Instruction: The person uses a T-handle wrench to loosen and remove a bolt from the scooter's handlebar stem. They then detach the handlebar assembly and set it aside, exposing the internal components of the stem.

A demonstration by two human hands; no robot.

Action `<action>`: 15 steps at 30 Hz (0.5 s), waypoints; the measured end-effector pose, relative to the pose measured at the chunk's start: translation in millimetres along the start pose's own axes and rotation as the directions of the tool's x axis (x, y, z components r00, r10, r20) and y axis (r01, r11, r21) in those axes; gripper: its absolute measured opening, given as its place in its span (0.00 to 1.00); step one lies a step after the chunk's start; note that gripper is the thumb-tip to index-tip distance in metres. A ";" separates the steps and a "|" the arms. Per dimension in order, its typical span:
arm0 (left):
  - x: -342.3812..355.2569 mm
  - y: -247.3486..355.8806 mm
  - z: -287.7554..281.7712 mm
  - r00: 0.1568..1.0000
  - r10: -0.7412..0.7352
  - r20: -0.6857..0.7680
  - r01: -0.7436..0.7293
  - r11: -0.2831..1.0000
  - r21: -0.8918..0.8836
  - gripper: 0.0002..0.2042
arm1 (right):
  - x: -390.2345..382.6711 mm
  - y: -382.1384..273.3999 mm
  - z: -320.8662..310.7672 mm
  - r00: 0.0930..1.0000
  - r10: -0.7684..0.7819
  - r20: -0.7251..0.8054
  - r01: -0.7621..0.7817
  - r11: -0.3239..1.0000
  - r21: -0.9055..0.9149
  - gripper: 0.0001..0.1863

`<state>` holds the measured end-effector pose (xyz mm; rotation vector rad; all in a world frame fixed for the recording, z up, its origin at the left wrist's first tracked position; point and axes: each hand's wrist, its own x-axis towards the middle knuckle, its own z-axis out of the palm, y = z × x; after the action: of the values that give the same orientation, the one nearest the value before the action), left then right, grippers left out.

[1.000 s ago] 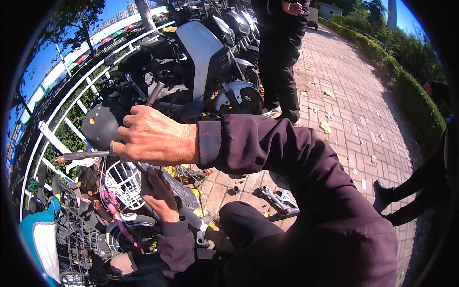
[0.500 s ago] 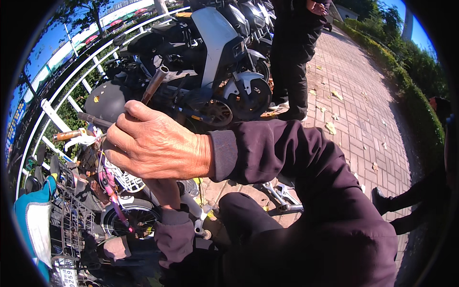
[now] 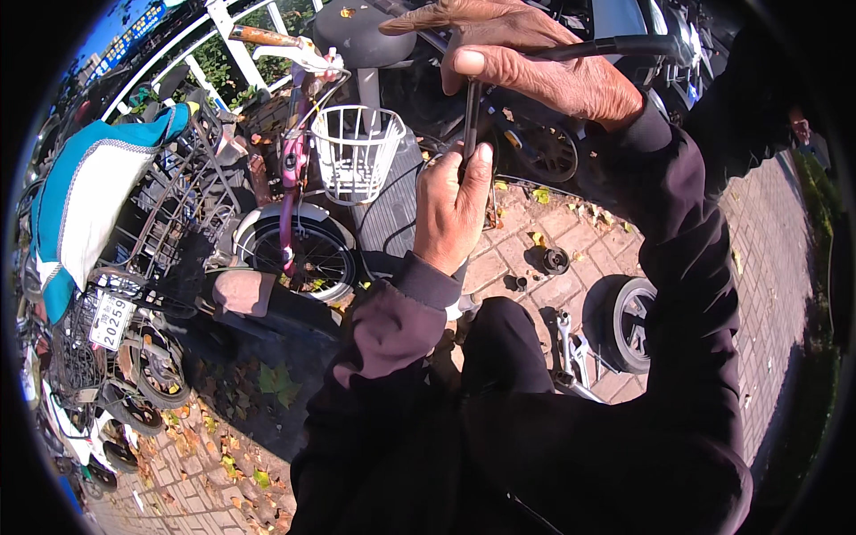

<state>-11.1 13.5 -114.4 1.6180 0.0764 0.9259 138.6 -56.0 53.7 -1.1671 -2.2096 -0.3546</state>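
Observation:
My left hand (image 3: 450,209) is closed around the lower part of a thin dark metal rod (image 3: 472,120) that stands nearly upright. Above it, my right hand (image 3: 544,67) lies at the rod's top, fingers reaching left and thumb bent over. A black bar (image 3: 633,45) runs rightward from the crook of that hand; whether bar and rod are one piece is hidden. On the paving by my knee are silver metal tools or parts (image 3: 571,352), a small wheel with a black tyre (image 3: 633,325) and a black round part (image 3: 555,260).
To the left stands a small pink bicycle (image 3: 290,165) with a white basket (image 3: 357,160). Nearer left are a teal-and-white cover (image 3: 98,178), wire baskets and a covered saddle (image 3: 242,292). A white fence (image 3: 236,45) runs behind. Fallen leaves lie on the bricks.
My view has turned down and left. Both hands now show together on the rod and bar; before, my right hand covered most of my left. The wheel and round part have come into view.

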 end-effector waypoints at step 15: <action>1.8 14.5 13.0 0.981 0.092 -0.171 -0.060 0.981 0.182 0.12 | 18.7 -51.5 17.9 0.984 0.027 0.175 0.141 0.478 -0.867 0.21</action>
<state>-8.4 -0.2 -100.7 1.7060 0.2281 1.1500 81.6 -64.7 53.8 -1.6580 -2.2054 -1.6530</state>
